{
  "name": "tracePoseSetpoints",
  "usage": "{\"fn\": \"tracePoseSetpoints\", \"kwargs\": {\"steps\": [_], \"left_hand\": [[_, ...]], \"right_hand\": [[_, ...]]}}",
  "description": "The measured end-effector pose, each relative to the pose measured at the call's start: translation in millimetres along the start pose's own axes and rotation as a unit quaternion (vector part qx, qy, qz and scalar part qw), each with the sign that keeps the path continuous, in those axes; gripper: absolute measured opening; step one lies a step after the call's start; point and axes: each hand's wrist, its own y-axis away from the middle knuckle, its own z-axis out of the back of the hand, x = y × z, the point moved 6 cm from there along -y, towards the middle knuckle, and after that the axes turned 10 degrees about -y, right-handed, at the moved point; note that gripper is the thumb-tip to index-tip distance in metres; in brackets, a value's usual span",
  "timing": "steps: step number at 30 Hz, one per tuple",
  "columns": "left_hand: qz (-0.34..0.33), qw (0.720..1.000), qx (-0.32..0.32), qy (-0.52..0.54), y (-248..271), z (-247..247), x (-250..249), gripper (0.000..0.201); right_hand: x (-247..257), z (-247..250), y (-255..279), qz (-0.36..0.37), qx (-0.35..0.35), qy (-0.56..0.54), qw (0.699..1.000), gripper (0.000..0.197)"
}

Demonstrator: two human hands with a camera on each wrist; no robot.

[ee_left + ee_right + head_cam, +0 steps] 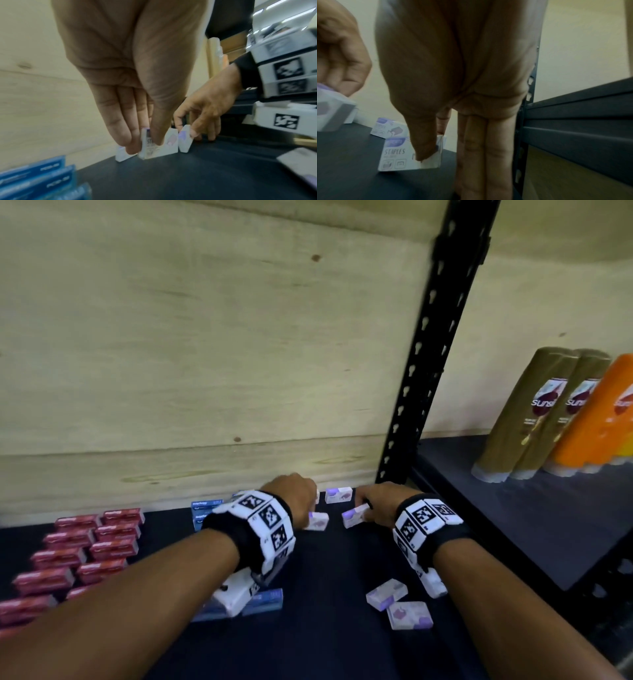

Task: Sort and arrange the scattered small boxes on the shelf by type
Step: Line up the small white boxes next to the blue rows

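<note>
Forearms in front; left hand (294, 501) and right hand (376, 505) each pinch a staple box (354, 517); loose pinches risk toppling the row.

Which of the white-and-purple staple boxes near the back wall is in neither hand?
The staple box standing against the wooden back panel between the two hands; each neighbouring box is pinched by the left hand or right hand.

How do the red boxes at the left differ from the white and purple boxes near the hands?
The red boxes lie in tidy rows, untouched; the white and purple boxes are scattered at varied angles. The left hand and right hand each pinch a white and purple one; no hand touches a red one. Both kinds are small cartons on the dark shelf.
</note>
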Motion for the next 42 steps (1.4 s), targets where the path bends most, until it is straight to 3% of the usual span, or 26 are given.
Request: {"fn": "tracePoseSetpoints", "kwargs": {"steps": [12, 36, 38, 42], "left_hand": [[0.036, 0.999, 0.018, 0.011, -55.2, -15.1, 14.9, 0.03], [0.045, 0.997, 0.052, -0.045, -58.1, -13.7, 15.5, 0.042], [0.045, 0.997, 0.041, -0.054, -51.6, -8.2, 14.5, 0.041], [0.022, 0.995, -0.056, -0.074, -24.4, 20.3, 1.3, 0.03]], "right_hand": [[5.0, 4.6, -29.2, 0.021, -0.009, 0.007, 1.0, 0.03], [7.1, 1.1, -31.1, 0.015, -0.006, 0.014, 1.0, 0.035], [6.6, 1.7, -28.8, 0.014, -0.009, 0.006, 1.0, 0.034], [3.9, 3.2, -18.0, 0.011, -0.017, -0.034, 0.999, 0.036]]}}
